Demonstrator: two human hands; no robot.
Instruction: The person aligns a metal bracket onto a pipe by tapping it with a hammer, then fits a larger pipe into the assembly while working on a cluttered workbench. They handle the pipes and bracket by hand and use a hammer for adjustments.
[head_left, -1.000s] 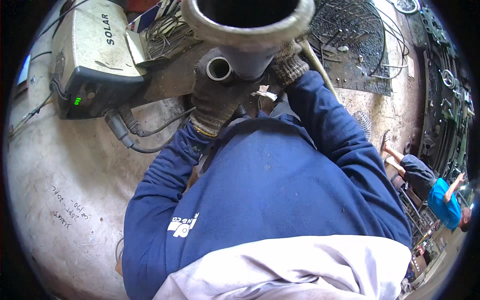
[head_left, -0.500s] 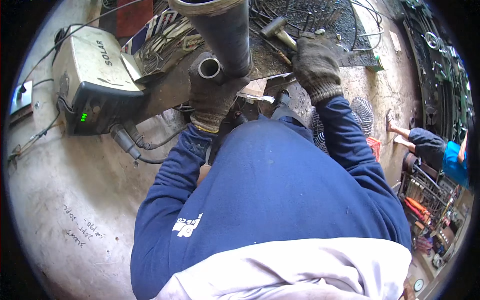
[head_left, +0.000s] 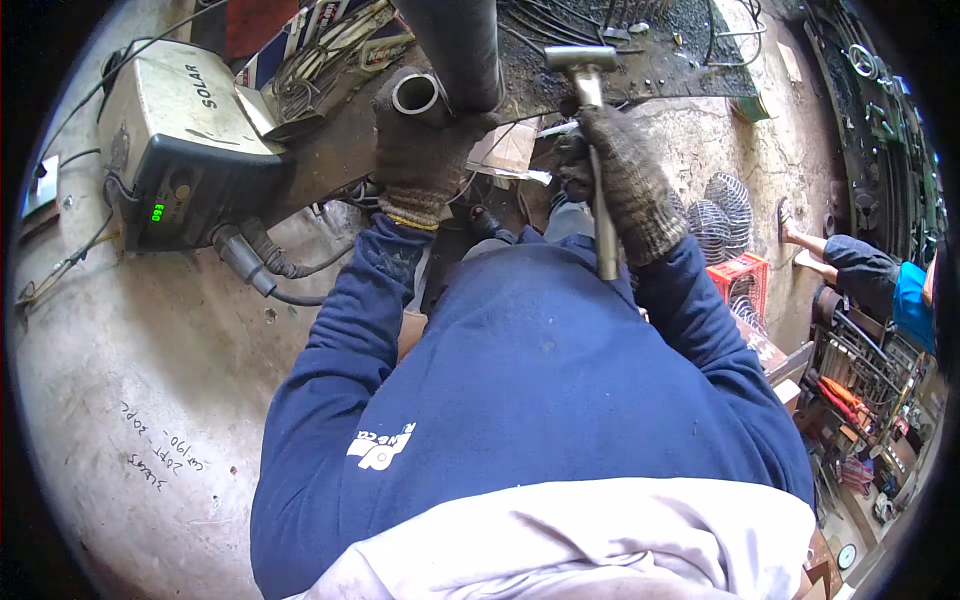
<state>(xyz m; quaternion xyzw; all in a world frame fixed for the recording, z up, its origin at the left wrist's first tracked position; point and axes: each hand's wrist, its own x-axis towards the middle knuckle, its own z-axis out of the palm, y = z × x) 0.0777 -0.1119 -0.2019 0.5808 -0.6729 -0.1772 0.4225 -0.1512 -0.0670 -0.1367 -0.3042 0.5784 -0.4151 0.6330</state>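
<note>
Moved: since half a second ago, we see the hammer (head_left: pixel 603 200) go from lying on the table (head_left: pixel 325 150) to being held up in the right hand (head_left: pixel 635 175), which has drawn back toward the body.
Hammer: its metal head now shows above the glove, against the table's near edge in our view, with the handle running down in front of the blue sweatshirt (head_left: pixel 545 350).
Right-hand fingers: we see them clamped on the upper handle, just below the head.
Left hand: its fingers remain wrapped around the short pipe (head_left: pixel 415 95), as before; those on the far side are hidden from us.
Short pipe: its round open end faces up at us, just beside the tall dark pipe (head_left: pixel 455 50).
Tall dark pipe: its flared mouth, visible earlier, has left our view at the top; the left thumb reaches its lower part.
Welding machine: the cream-and-black box (head_left: pixel 190 150) stands left of the hands, near a wire bundle (head_left: pixel 325 80).
Right side: more of the red crate (head_left: pixel 740 272) shows now, wire coils (head_left: pixel 728 210) just beside it, with a co-worker (head_left: pixel 860 268) farther off.
</note>
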